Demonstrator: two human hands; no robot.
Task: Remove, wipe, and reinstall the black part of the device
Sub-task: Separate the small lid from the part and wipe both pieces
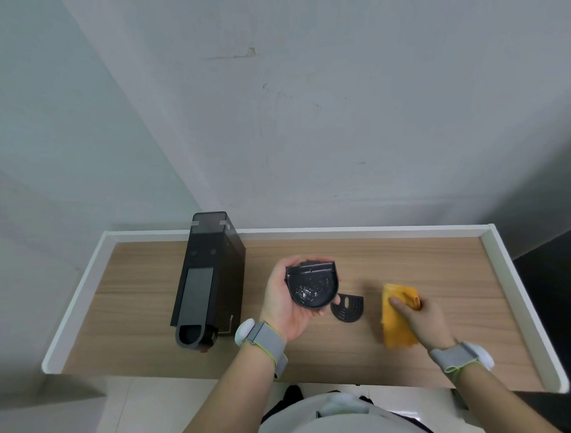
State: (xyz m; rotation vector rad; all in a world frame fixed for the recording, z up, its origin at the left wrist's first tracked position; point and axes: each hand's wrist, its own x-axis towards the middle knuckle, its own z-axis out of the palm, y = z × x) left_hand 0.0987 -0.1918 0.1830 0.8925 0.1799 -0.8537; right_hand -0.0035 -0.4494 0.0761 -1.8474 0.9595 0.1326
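Observation:
A tall black device (208, 277) stands at the left of the wooden table (425, 266). My left hand (285, 305) cups a black D-shaped tray (312, 285), held above the table with its hollow side up; white specks show inside it. A flat black slotted grate (348, 306) lies on the table just right of that hand. My right hand (422, 318) rests on an orange cloth (396, 316) lying on the table, fingers closing on its upper part.
The table has a raised white rim (343, 229) along the back and both sides. A grey wall rises right behind it. Both wrists carry grey bands with white pods.

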